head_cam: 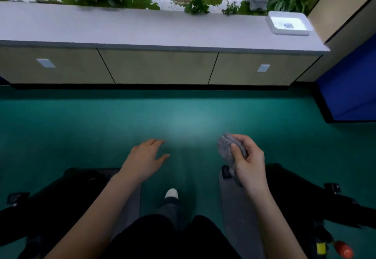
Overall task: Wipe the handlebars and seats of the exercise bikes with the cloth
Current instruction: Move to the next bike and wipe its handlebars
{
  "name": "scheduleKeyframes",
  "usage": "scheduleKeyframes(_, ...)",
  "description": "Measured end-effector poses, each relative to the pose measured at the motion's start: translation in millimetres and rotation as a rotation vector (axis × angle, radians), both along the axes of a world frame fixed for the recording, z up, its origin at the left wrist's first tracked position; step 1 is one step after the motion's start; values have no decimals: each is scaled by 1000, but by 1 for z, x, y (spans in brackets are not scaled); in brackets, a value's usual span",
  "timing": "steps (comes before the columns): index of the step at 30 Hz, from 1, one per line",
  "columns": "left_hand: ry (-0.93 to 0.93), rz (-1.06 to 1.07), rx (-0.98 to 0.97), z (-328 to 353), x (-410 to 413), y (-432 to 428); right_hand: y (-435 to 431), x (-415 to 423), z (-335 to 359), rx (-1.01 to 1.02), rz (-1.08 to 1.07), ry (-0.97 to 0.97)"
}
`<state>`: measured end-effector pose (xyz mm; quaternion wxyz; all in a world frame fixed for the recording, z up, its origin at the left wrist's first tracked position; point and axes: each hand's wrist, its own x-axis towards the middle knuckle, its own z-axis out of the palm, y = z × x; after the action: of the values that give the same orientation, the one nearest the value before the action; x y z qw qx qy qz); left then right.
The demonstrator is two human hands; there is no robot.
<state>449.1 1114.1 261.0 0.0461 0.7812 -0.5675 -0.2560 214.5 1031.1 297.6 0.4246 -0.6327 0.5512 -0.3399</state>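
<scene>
Two grips hung out over the floor in front of the person. The right grip (249,161) was clenched round a crumpled grey woven cloth (226,143), thumb pressed on top and a tail of fabric trailing below the palm. The left grip (145,158) was released, fingers loosely spread, holding nothing. The cloth touched no part of either machine.

Beside each forearm stood a dark exercise bike, one on the left (61,193) and one on the right (301,189), both too shadowed to pick out a seat or handlebar. Beyond lay the teal carpeted floor (183,112), then a long pale grey counter (142,28) bearing a white rectangular tray (289,23).

No surface showed whether it had been wiped. By my reckoning, the wiping itself was not under way at that moment.
</scene>
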Motion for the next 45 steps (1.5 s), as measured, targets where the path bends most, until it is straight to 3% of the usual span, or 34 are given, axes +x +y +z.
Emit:
scheduleKeyframes(10, 38, 234, 7, 2, 69, -45, -91, 92, 9, -7, 209, -36)
scheduleKeyframes(20, -6, 514, 53, -4, 95, -102, -209, 150, 2, 16, 457, -38)
scheduleKeyframes(27, -44, 586, 60, 3, 98, -174, -294, 178, 12, -28, 556, -49)
scheduleKeyframes(37, -4, 738, 45, 0, 134, -194, -336, 253, -2, 73, 651, -25)
scheduleKeyframes(45, 36, 883, -24, -11, 235, -200, -347, 374, -6, 143, 749, 72)
